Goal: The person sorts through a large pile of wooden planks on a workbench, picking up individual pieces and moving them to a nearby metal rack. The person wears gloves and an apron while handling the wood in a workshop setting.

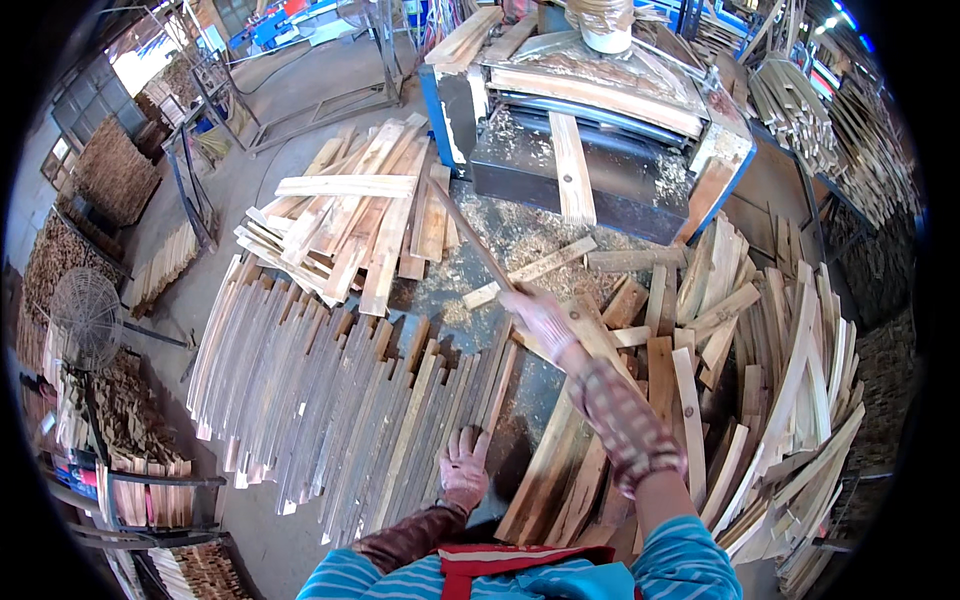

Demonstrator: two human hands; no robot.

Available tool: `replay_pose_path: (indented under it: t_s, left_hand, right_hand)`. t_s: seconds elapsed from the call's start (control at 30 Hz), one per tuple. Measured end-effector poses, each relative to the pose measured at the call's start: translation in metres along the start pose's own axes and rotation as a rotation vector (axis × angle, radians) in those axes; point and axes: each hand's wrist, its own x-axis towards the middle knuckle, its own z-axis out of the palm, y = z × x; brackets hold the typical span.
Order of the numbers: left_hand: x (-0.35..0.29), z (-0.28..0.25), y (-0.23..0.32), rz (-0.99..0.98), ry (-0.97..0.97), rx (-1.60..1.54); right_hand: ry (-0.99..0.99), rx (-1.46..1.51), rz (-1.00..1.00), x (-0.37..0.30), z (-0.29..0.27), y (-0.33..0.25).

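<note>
My right hand (pixel 541 318), in a pale glove, is closed around the near end of a long, thin wooden strip (pixel 470 235). The strip slants away to the far left, above the sawdust-strewn surface. My left hand (pixel 464 472), also gloved, lies with fingers spread on the near ends of a wide row of narrow wooden strips (pixel 340 410). Those strips stand packed side by side, their far ends uneven. Under my right forearm are wider boards (pixel 550 470). Beyond the right hand, a flat board (pixel 570 165) sticks out of a woodworking machine (pixel 600 100).
Pale boards (pixel 350 210) are heaped crosswise behind the row. A large jumble of offcuts (pixel 770 380) fills the right side. Sawdust and shavings (pixel 470 300) cover the middle. At the left stand a round fan (pixel 87 318) and stacked wood (pixel 117 170); a metal frame (pixel 330 110) is farther back.
</note>
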Motion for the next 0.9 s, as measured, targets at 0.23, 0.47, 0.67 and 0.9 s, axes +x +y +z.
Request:
replay_pose_path:
  t_s: [0.23,0.47,0.67,0.9]
  left_hand:
    - [-0.005,-0.019,0.003,-0.063,-0.027,-0.182]
    - [0.016,-0.031,-0.003,-0.114,0.28,-0.351]
    - [0.02,-0.056,0.003,-0.012,0.407,-0.547]
    - [-0.016,-0.049,-0.011,-0.043,0.378,-0.596]
  right_hand:
    - [0.01,-0.182,0.276,0.069,0.085,-0.062]
    - [-0.192,-0.154,0.14,-0.049,0.072,0.024]
    - [0.224,-0.592,-0.108,-0.012,0.063,-0.008]
    - [0.19,-0.575,-0.038,0.062,0.11,-0.075]
